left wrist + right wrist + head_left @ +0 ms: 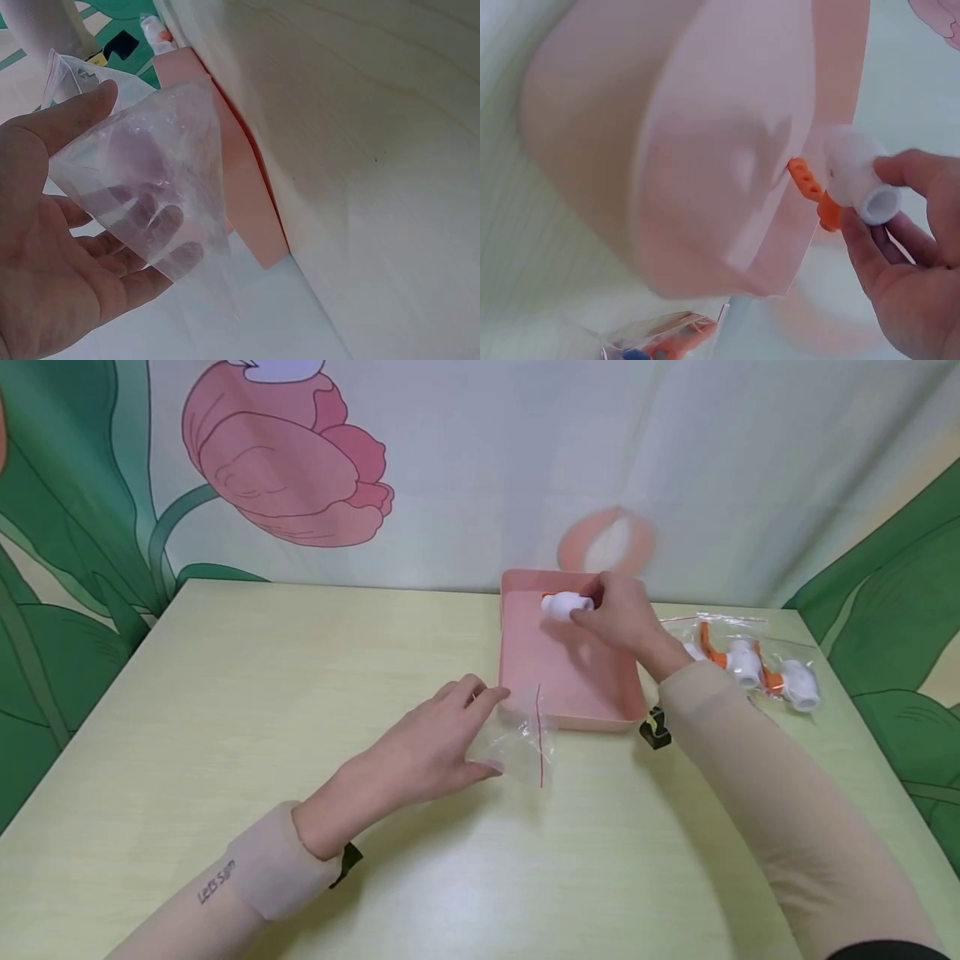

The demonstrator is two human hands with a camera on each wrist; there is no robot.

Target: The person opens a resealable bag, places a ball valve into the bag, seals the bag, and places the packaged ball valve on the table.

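My right hand (621, 614) pinches a white plastic ball valve (562, 604) with an orange handle. The valve is over the far end of a pink tray (570, 724); in the right wrist view, the orange handle (807, 180) points toward the tray, and one round pipe opening faces the camera. Near the tray's front left corner, my left hand (420, 752) holds a clear zip bag (525, 743) with a red seal line. The left wrist view shows the thin bag (165, 150) between thumb and fingers, with no solid part visible inside.
Right of the tray lie several bagged white valves (744, 662) with orange handles, partly behind my right forearm. A pale wooden table (300, 660) bears everything. Behind its far edge hangs a curtain (465, 468) printed with flowers and leaves.
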